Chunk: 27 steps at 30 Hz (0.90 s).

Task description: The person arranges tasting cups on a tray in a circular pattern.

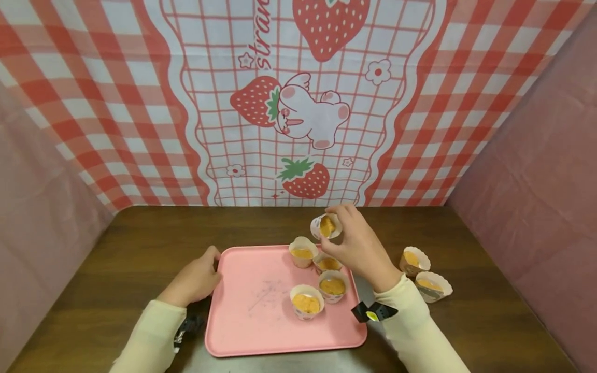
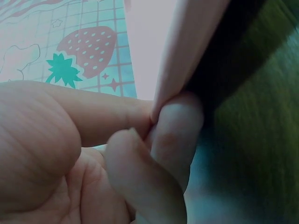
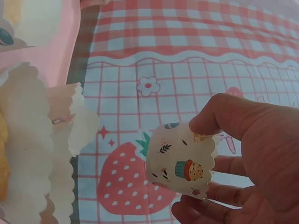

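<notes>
My right hand (image 1: 359, 248) holds a paper cupcake cup (image 1: 326, 227) with yellow cake inside, tilted on its side over the tray's far right edge. In the right wrist view, thumb and fingers pinch this cup (image 3: 180, 161), which is printed with a muffin and leaves. At the pink tray's (image 1: 252, 331) left edge is my left hand (image 1: 193, 280). The left wrist view shows its fingers (image 2: 177, 135) pinching the tray rim (image 2: 175, 70) from both sides. Several similar filled cups, among them a front one (image 1: 306, 303), stand on the tray's right half.
Two more filled cups, a rear one (image 1: 414, 260) and a front one (image 1: 432, 286), lean tilted on the brown wooden table (image 1: 475, 331), right of the tray. A strawberry-print checked cloth (image 1: 298, 129) hangs behind the table, with pink cloth (image 1: 536, 155) at the sides.
</notes>
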Each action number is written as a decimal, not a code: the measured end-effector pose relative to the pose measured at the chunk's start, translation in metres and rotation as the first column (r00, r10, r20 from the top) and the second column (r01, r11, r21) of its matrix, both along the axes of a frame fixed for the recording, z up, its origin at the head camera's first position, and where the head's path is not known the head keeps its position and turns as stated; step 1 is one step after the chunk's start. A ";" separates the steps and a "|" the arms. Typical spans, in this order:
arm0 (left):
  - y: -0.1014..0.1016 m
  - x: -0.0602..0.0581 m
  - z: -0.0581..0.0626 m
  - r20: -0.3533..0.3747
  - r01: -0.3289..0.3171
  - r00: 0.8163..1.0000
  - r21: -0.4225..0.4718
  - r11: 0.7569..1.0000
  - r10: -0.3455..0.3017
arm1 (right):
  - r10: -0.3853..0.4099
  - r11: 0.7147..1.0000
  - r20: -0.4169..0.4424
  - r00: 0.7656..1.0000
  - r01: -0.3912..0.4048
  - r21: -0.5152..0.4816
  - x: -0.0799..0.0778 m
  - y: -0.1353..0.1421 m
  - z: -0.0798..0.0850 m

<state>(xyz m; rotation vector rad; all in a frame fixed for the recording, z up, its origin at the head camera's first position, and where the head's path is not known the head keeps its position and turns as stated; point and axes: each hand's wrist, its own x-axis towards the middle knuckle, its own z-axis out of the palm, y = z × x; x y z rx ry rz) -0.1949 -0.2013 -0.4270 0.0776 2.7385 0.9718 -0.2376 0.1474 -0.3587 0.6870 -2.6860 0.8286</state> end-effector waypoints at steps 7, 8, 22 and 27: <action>0.000 0.001 0.000 -0.028 0.008 1.000 -0.015 1.000 -0.008 | 0.023 1.000 0.003 1.000 -0.023 0.002 0.002 -0.005 -0.003; 0.000 0.001 0.000 -0.035 0.009 0.999 -0.019 1.000 -0.010 | 0.024 1.000 -0.003 1.000 -0.024 0.003 0.002 -0.005 -0.003; 0.001 0.001 -0.004 -0.037 0.001 0.999 -0.026 1.000 -0.002 | 0.042 0.999 -0.083 0.996 -0.041 0.015 0.006 -0.009 -0.003; 0.001 0.000 -0.004 -0.039 0.003 0.999 -0.030 1.000 -0.005 | 0.048 0.999 -0.112 0.993 -0.046 0.020 0.005 -0.009 -0.004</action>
